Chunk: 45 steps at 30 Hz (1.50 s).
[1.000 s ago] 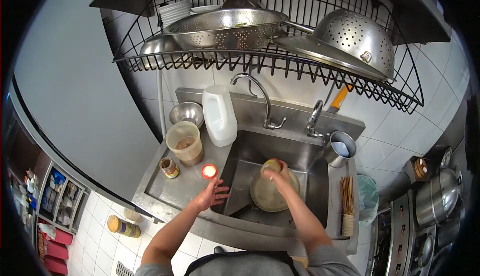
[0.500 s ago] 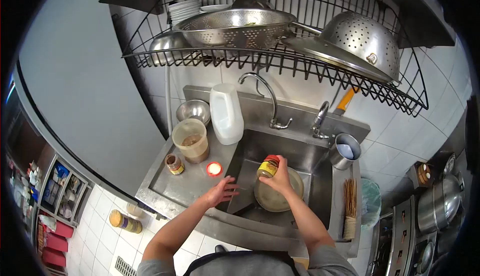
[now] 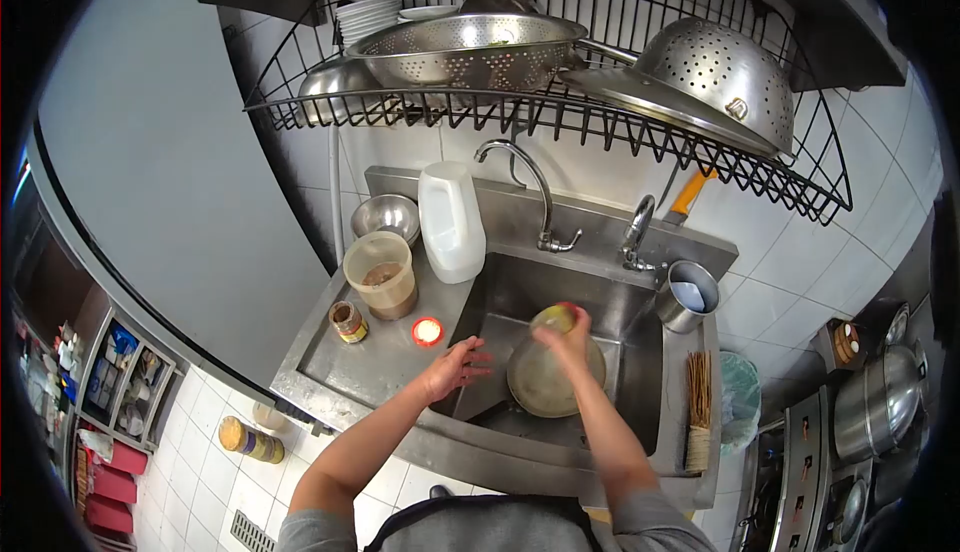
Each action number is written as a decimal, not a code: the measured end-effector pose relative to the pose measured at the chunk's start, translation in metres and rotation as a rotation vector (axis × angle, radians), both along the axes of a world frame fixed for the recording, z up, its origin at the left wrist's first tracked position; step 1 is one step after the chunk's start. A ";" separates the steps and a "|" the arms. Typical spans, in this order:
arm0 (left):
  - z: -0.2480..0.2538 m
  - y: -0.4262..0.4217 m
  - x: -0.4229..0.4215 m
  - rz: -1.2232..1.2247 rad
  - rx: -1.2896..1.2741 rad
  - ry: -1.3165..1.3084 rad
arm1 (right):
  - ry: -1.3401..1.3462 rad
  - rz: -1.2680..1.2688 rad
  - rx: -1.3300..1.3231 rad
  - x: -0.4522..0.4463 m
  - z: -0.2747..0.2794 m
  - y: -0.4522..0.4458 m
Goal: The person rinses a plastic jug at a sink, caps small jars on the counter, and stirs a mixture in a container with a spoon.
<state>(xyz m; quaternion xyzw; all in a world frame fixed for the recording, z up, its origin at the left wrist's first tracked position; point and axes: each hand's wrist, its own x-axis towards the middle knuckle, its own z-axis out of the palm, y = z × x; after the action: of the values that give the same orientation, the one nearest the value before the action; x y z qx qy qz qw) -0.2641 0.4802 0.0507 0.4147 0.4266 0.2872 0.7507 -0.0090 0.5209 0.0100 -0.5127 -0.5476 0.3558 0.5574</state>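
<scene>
Jar in the right hand's grip needs a snug hold over the sink, with the left hand open.

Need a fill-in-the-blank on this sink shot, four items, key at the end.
1. The blurred jar above the round pan is held in the person's ____ hand.
2. The left hand, fingers spread, holds ____.
3. The loose lid near the open jar has a ____ rim around a pale center.
4. Behind the sink stand ____ curved faucets.

Missing words, in order: right; nothing; red; two.
</scene>
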 end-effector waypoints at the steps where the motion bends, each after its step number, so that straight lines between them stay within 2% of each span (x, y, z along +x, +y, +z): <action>1: -0.001 -0.001 0.001 -0.010 -0.005 -0.012 | 0.219 -0.101 -0.084 0.006 -0.015 0.009; 2: -0.001 0.000 0.000 -0.019 -0.003 -0.018 | 0.444 -0.198 -0.165 0.006 -0.022 0.017; 5: 0.004 0.005 0.000 -0.003 -0.004 0.017 | -0.283 0.189 0.135 0.002 0.018 -0.017; 6: 0.001 0.004 0.000 0.010 0.003 0.027 | -0.197 0.111 0.041 0.000 0.019 -0.015; 9: 0.000 0.005 0.007 0.016 0.041 0.030 | 0.309 -0.207 -0.242 0.004 0.013 0.004; 13: 0.004 0.012 0.036 0.052 0.081 0.111 | -0.538 0.179 0.236 -0.022 0.044 -0.027; 17: 0.011 0.023 0.065 0.076 0.129 0.113 | -0.813 0.236 0.282 -0.049 0.059 -0.027; 18: 0.006 0.025 0.065 0.079 0.131 0.120 | -0.768 0.251 0.246 -0.050 0.065 -0.029; 21: 0.003 0.027 0.057 -0.015 0.054 -0.169 | -0.443 0.397 0.284 -0.036 0.070 -0.028; 22: 0.005 0.025 0.056 -0.027 0.000 -0.238 | -0.381 0.412 0.190 -0.032 0.077 -0.033; 28: 0.020 0.032 0.053 -0.153 -0.171 -0.314 | -0.336 0.291 0.296 -0.029 0.052 -0.010; 29: 0.025 0.034 0.047 -0.159 -0.238 -0.241 | -0.247 0.156 0.156 -0.019 0.030 0.004; 31: 0.024 0.034 0.040 -0.009 -0.240 -0.126 | 0.329 -0.118 -0.082 -0.006 0.003 0.027; 34: 0.003 0.037 0.014 -0.022 -0.222 -0.115 | -0.077 0.072 0.089 0.000 0.009 -0.005; 37: -0.007 0.033 0.004 0.020 -0.191 -0.038 | -0.102 -0.013 -0.090 0.006 0.027 -0.011; 38: -0.005 0.031 0.007 0.037 -0.203 -0.036 | 0.322 -0.094 -0.148 0.013 -0.005 0.008; 41: -0.007 0.040 0.015 -0.056 -0.224 -0.013 | -0.137 0.119 0.066 0.002 0.015 -0.010; 42: -0.015 0.045 0.022 -0.028 -0.221 -0.013 | -0.362 0.168 0.198 -0.006 0.038 -0.019; 45: 0.008 0.047 0.042 -0.109 -0.156 -0.086 | -0.447 0.141 0.305 -0.019 0.063 -0.016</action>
<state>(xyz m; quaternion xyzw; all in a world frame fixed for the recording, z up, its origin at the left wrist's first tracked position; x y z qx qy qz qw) -0.2221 0.5275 0.0592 0.3649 0.3918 0.2293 0.8128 -0.0279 0.5050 0.0727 -0.4492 -0.7387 0.1853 0.4671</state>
